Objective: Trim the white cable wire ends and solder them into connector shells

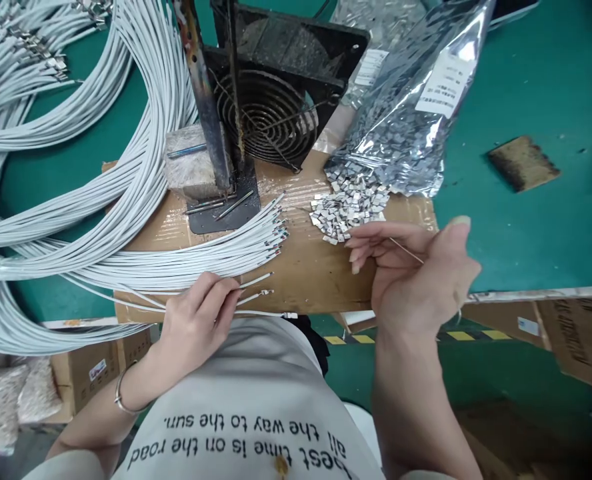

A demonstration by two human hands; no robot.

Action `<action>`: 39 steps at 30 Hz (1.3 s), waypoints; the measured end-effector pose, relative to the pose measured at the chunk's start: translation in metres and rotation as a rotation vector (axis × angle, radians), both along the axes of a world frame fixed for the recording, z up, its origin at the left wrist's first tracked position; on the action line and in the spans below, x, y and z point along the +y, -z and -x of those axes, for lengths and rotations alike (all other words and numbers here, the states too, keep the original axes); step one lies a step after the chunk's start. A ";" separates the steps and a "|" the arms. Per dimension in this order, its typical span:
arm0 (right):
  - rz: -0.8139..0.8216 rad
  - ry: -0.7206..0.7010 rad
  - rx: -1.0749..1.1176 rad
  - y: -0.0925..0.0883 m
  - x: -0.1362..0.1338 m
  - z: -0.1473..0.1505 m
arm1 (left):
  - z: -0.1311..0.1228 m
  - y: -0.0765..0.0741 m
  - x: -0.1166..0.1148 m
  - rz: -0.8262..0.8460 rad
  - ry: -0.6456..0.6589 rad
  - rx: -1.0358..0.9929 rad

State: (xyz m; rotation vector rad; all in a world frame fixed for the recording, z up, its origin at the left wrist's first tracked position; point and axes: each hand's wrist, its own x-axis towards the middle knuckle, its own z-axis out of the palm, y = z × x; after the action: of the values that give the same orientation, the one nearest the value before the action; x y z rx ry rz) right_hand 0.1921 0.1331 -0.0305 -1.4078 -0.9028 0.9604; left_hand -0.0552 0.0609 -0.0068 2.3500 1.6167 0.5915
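My left hand (201, 317) is closed in a pinch on a white cable (256, 280) at the front edge of the board. Two more cable ends stick out beside the fingers, and the nearest one carries a small metal terminal (291, 315). Just beyond lies a bundle of white cables (216, 260) with stripped tips. On the right, my right hand (416, 280) has its fingertips at a pile of small metal terminals (349, 203). A thin wire (406, 250) runs through that hand, between palm and thumb. Whether the fingertips pinch a terminal is hidden.
A dirty metal stand (206, 100) with a block (191, 160) rises behind the bundle, next to a black fan (271, 113). A silvery bag (401, 127) lies behind the pile. Thick cable coils (141, 147) fill the left. A scorched pad (523, 163) lies right.
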 end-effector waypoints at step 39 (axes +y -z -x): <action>0.256 -0.440 0.320 -0.020 -0.019 0.043 | -0.010 -0.031 0.043 0.812 -0.267 -0.935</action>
State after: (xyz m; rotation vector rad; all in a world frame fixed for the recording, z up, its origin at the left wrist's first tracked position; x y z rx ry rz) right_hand 0.1491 0.1137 -0.0106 -1.2342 -0.8837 1.6322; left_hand -0.0452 0.1042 0.0240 1.0286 1.3175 0.7327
